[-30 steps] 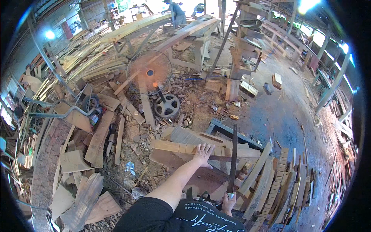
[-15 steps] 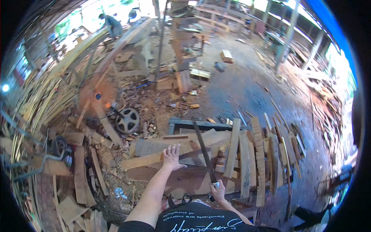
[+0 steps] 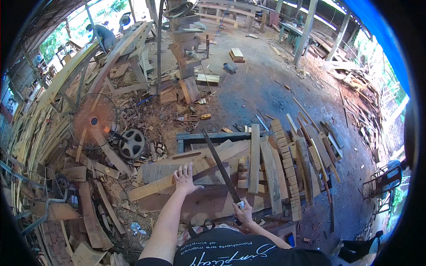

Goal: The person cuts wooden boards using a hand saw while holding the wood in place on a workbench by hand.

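My left hand [image 3: 183, 176] rests with spread fingers on a long pale plank [image 3: 151, 189], which lies slanting over wider boards on a low workbench. In my right hand [image 3: 243, 211] is a handsaw [image 3: 223, 171], gripped by its handle. Its long dark blade points away from me, up and to the left, and passes over the plank to the right of my left hand. Whether the teeth are in the wood I cannot tell. Dark cross lines mark the plank near my fingers. Beneath lies a grey weathered board [image 3: 155, 172].
Several upright-lying boards [image 3: 271, 177] lean along the bench's right side. A dark blue-grey beam [image 3: 179, 142] borders its far side. To the left stand a large rusty round blade [image 3: 84, 117] and a spoked wheel [image 3: 132, 144]. Another person [image 3: 104, 37] bends over long timber far left.
The view has shifted, so most of the scene sits further left and is sharper. My left hand stays on the plank, and the saw stays in my right hand over it.
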Demonstrator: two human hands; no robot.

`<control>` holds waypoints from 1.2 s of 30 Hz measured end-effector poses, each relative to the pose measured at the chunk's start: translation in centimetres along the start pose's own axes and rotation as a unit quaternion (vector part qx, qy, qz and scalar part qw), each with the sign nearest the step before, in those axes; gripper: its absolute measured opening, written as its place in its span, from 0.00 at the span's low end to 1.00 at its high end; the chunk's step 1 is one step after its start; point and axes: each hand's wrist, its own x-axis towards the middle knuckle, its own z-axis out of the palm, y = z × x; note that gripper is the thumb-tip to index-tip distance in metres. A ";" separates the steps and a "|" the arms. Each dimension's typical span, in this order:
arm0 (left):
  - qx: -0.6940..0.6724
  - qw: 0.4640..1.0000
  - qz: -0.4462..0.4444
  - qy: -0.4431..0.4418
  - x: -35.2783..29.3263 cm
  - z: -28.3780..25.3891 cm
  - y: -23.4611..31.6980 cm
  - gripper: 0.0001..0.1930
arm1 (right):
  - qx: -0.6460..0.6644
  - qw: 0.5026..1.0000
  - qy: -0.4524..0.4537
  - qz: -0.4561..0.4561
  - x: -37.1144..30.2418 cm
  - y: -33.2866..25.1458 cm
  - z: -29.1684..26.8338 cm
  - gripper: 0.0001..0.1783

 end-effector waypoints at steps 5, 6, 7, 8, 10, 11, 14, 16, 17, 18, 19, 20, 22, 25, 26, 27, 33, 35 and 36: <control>-0.001 1.000 -0.003 -0.001 0.1 0.2 -0.3 0.68 | -0.025 1.000 -0.003 -0.005 0.0 -2.5 -0.5 0.11; 0.001 1.000 -0.004 0.001 0.0 0.3 -0.3 0.68 | -0.014 1.000 -0.007 0.006 -0.1 -3.3 -0.5 0.11; 0.000 1.000 -0.006 0.000 0.0 0.3 -0.4 0.68 | -0.015 1.000 -0.009 0.005 -0.1 -2.8 -0.5 0.11; -0.001 1.000 -0.003 0.000 0.0 0.2 -0.3 0.68 | -0.031 0.999 0.001 -0.016 0.0 -2.4 -0.4 0.11; -0.002 1.000 0.000 0.000 0.0 0.0 -0.1 0.68 | -0.048 0.998 0.010 -0.039 0.0 -1.6 -0.5 0.11; 0.000 1.000 -0.002 -0.004 0.0 0.0 -0.1 0.68 | -0.041 0.999 0.008 -0.027 -0.1 -1.6 -0.4 0.11; 0.002 1.000 -0.005 -0.007 -0.1 0.0 -0.2 0.67 | -0.032 0.999 0.005 -0.015 -0.2 -1.4 -0.1 0.11; 0.001 1.000 -0.004 -0.006 -0.2 -0.1 -0.2 0.67 | -0.029 0.999 0.006 -0.014 -0.3 -1.2 0.0 0.11; 0.000 1.000 -0.006 -0.009 -0.2 -0.1 -0.2 0.67 | -0.029 1.000 0.005 -0.007 -0.2 -0.9 0.1 0.11; -0.001 1.000 -0.007 -0.012 -0.1 -0.2 -0.1 0.67 | -0.029 1.000 0.004 0.000 -0.2 -0.7 0.0 0.11; -0.001 1.000 -0.006 -0.012 -0.1 -0.3 0.0 0.67 | -0.029 1.000 0.005 0.001 -0.1 -0.4 0.0 0.11; -0.004 1.000 -0.005 -0.009 -0.1 -0.3 0.0 0.67 | -0.040 0.999 0.008 -0.011 -0.1 -0.5 0.0 0.11; -0.005 1.000 -0.002 -0.004 0.0 -0.4 0.2 0.67 | -0.050 0.998 0.014 -0.023 0.0 -0.7 -0.2 0.12; 0.004 1.000 0.004 0.003 0.2 -0.1 -0.1 0.68 | -0.053 0.998 0.005 -0.013 -0.1 -1.4 -0.4 0.12; 0.005 1.000 -0.003 -0.001 0.1 0.0 -0.2 0.68 | -0.060 0.998 0.003 -0.024 0.0 -1.5 -0.4 0.12; 0.006 1.000 -0.009 -0.005 0.1 0.1 -0.2 0.68 | -0.067 0.997 0.002 -0.036 0.0 -1.6 -0.4 0.13; 0.014 1.000 -0.002 -0.002 0.0 -0.2 -0.2 0.67 | -0.057 0.998 -0.009 0.035 -0.5 -3.1 -0.8 0.16; 0.010 1.000 0.001 -0.003 -0.3 -0.4 0.0 0.67 | -0.035 0.999 -0.011 0.035 -0.8 -2.6 -0.7 0.15; 0.007 1.000 0.008 -0.006 -0.3 -0.5 0.1 0.67 | -0.014 0.999 -0.011 0.038 -0.8 -2.4 -0.7 0.14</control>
